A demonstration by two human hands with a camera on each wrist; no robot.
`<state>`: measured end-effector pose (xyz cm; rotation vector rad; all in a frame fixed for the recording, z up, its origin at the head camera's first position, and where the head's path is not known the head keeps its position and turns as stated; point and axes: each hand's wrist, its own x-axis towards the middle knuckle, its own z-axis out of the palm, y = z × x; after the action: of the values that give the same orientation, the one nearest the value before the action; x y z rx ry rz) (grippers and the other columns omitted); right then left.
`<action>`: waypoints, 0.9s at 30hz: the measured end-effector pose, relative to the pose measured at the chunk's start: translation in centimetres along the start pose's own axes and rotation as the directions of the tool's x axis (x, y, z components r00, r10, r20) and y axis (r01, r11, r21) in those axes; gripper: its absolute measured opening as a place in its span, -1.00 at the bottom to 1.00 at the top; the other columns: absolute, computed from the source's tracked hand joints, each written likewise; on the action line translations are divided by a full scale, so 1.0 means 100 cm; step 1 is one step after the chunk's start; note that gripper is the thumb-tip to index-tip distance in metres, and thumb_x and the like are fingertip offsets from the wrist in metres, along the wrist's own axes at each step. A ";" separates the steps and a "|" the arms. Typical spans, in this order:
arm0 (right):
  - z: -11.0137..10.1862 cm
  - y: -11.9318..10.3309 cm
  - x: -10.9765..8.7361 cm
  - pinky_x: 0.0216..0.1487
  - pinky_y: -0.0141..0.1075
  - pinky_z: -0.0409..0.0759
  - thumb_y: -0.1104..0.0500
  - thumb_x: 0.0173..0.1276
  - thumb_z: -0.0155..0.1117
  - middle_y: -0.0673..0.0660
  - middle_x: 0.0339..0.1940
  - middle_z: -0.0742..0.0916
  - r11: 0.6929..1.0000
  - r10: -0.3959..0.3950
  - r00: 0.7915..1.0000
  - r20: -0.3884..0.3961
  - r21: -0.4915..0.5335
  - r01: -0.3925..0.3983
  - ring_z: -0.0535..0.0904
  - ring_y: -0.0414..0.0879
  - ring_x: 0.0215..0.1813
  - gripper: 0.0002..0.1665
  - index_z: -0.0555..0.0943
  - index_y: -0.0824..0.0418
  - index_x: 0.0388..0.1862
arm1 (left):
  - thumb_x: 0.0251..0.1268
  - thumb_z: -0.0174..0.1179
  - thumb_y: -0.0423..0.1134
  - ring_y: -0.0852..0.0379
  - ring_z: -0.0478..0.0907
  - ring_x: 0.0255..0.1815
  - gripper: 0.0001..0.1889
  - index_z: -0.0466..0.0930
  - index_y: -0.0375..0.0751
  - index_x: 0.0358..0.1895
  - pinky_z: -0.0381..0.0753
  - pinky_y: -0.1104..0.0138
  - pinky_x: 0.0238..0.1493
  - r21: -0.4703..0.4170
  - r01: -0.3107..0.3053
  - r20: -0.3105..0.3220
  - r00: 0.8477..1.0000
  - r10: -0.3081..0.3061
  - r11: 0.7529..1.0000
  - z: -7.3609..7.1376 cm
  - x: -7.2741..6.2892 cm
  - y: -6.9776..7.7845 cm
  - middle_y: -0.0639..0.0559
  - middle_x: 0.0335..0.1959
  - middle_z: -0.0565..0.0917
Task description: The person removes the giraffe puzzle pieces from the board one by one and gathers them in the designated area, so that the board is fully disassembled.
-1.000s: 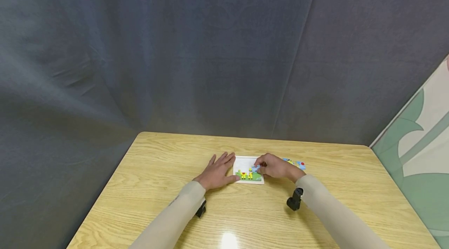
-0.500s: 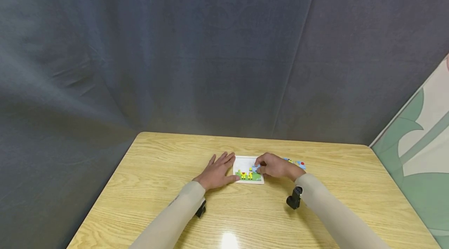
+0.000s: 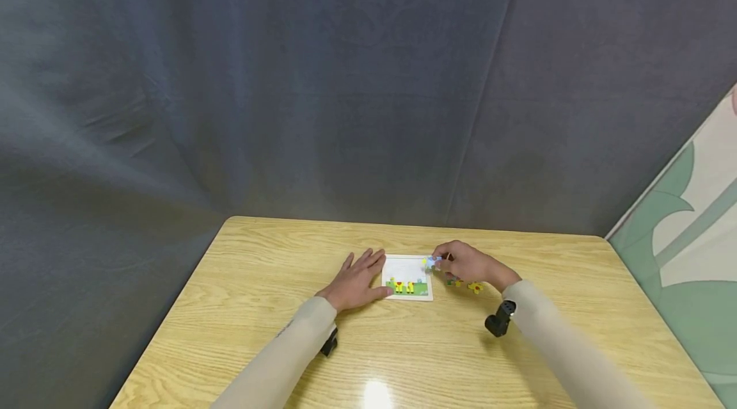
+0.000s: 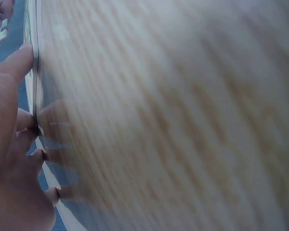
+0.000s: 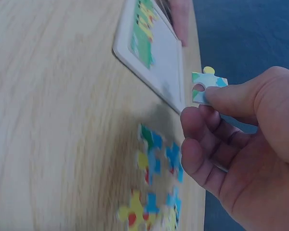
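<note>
My left hand (image 3: 357,284) lies with straight fingers along the left side of a white puzzle tray (image 3: 403,266), its thumb at the near left corner. A joined strip of puzzle pieces (image 3: 417,288), green with yellow figures, fills the tray's near side. Above the tray's right edge, my right hand (image 3: 467,263) pinches a light blue puzzle piece (image 5: 216,82) between thumb and fingers. That piece has a yellow knob and a green corner. In the left wrist view, the left hand's fingertips (image 4: 50,195) are at the tray's edge.
Several loose puzzle pieces (image 5: 135,211), yellow, red, blue and green, lie on the wooden table (image 3: 368,338) to the right of the tray, partly under the right hand in the head view. A dark curtain (image 3: 345,108) hangs behind the table's far edge.
My right hand has moved right and slightly back from inside the tray's right part, with a light blue piece in its fingers. Loose pieces near its wrist have come into view. The left hand stays still.
</note>
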<state>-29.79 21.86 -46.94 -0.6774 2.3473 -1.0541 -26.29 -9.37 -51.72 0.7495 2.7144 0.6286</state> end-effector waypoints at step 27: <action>-0.038 0.049 -0.071 -0.50 -0.36 0.42 0.30 0.68 0.11 0.23 -0.30 0.61 1.000 0.015 0.992 -0.122 0.003 -0.015 0.45 -0.15 -0.46 -0.83 0.58 0.42 -0.03 | 0.61 0.05 0.31 -0.07 -0.14 0.85 -0.12 0.05 -0.12 0.75 -0.25 -0.22 0.80 -0.001 0.000 0.001 1.000 0.000 1.000 0.000 0.000 0.002 0.03 0.82 0.01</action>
<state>-27.78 31.06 -46.92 -0.6090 2.4510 -1.1198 -26.23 -9.19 -51.66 0.7494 2.7129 0.6299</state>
